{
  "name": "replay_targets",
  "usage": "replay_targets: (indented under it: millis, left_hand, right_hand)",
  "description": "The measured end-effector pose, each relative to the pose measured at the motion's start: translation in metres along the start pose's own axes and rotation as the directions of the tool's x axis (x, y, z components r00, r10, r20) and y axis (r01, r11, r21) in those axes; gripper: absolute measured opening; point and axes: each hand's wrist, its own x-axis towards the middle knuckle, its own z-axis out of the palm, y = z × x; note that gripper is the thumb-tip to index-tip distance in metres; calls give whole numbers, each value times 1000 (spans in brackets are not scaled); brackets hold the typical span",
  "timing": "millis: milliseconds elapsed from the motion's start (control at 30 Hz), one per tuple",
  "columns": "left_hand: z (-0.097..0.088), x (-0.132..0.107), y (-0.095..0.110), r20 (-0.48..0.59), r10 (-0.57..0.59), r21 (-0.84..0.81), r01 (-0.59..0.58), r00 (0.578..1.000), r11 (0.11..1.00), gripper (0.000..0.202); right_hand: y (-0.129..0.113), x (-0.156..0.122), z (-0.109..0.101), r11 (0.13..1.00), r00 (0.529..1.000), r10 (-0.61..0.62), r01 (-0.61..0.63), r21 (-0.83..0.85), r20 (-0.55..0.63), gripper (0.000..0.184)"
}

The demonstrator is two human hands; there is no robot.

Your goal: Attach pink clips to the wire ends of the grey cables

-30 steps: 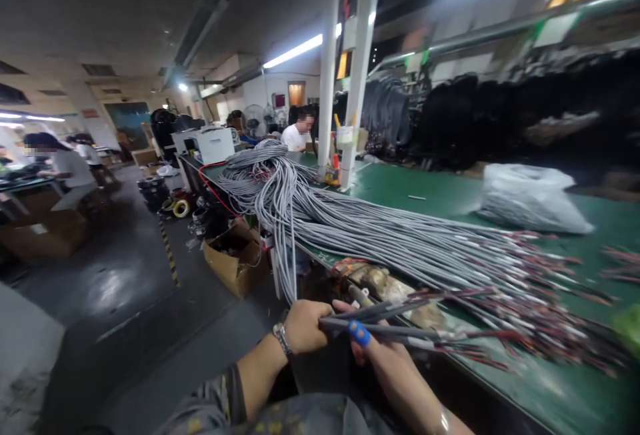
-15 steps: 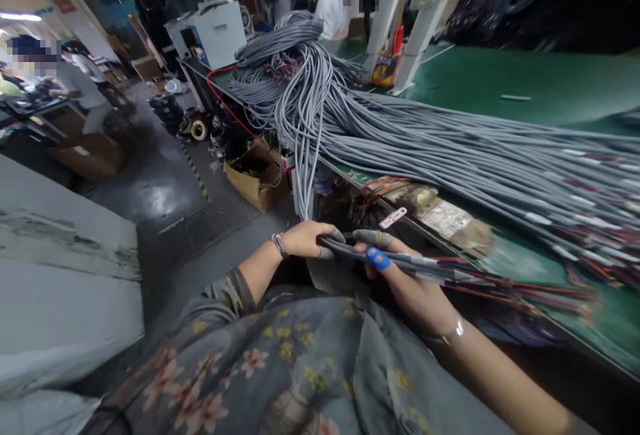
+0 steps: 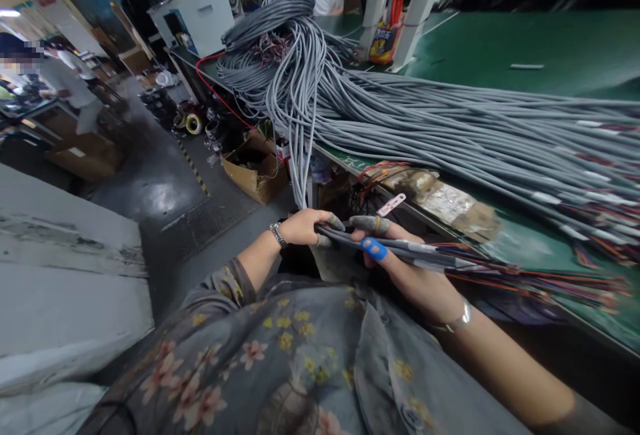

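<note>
A small bundle of grey cables [image 3: 345, 237] runs between my two hands in front of my body. My left hand [image 3: 309, 227] is closed around it, with a grey cover on a fingertip. Farther along to the right, my right hand [image 3: 400, 263] grips the same bundle; a blue cover is on its thumb and a grey one on a finger. Beyond it, white-marked sections lead to bared coloured wire ends [image 3: 560, 281] over the table's front edge. From my left hand the cables rise to a large pile of grey cables [image 3: 400, 111] on the green table.
The green table [image 3: 480, 41] holds a taped brown packet [image 3: 445, 205] near its front edge and a pouch with red-handled tools [image 3: 384, 41]. An open cardboard box [image 3: 255, 175] stands on the floor. A white cabinet [image 3: 70, 248] is at left. People work farther back.
The view has tilted and shifted slightly, so the table appears higher. Both hands keep their hold on the cables, and the wire ends reach a little farther right.
</note>
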Motion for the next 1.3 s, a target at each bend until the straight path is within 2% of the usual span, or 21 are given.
replay_targets:
  millis: [400, 500, 633, 700, 767, 867, 933, 967, 1033, 1100, 1200, 1300]
  left_hand:
    - [2, -4, -3, -42, 0, 168, 7, 999, 986, 35]
    - [6, -5, 8, -33, -2, 335, 13, 999, 942, 37]
    - [24, 4, 35, 115, 48, 595, -108, 992, 797, 33]
    - [35, 11, 44, 132, 35, 634, -111, 991, 765, 30]
    - [43, 14, 42, 108, -20, 626, -52, 994, 778, 28]
    - [50, 11, 18, 103, -61, 455, 7, 993, 890, 30]
    - [52, 6, -6, 57, -67, 210, 54, 996, 976, 32]
    - [52, 3, -17, 20, -75, 98, 73, 997, 993, 34]
    - [51, -2, -35, -42, -80, -94, 76, 996, 993, 40]
    - [50, -4, -42, -74, -84, -248, 64, 994, 967, 47]
    - [50, -1, -41, -63, -131, -417, 93, 989, 904, 53]
    - [50, 5, -37, -14, -181, -496, 150, 983, 855, 58]
  right_hand:
    - [11, -7, -2, 995, 999, 41, -42, 89, 12, 43]
    - [14, -12, -4, 993, 999, 37, -40, 110, 21, 45]
    - [18, -14, -5, 998, 998, 41, -43, 46, 38, 45]
    - [19, -13, -6, 999, 999, 39, -39, 3, 35, 45]
    - [22, -13, -7, 998, 996, 56, -56, -9, 66, 49]
    - [30, -13, -8, 988, 980, 132, -118, -97, 152, 53]
    - [38, -12, -7, 978, 973, 168, -144, -152, 159, 51]
    - [43, -10, -6, 977, 973, 169, -144, -156, 158, 51]
    - [51, -4, -2, 984, 978, 143, -124, -125, 153, 52]
    - [57, 5, 4, 993, 983, 111, -103, -62, 147, 50]
    - [62, 20, 12, 995, 991, 92, -96, 38, 93, 47]
    - [64, 33, 16, 992, 993, 111, -113, 55, 30, 45]
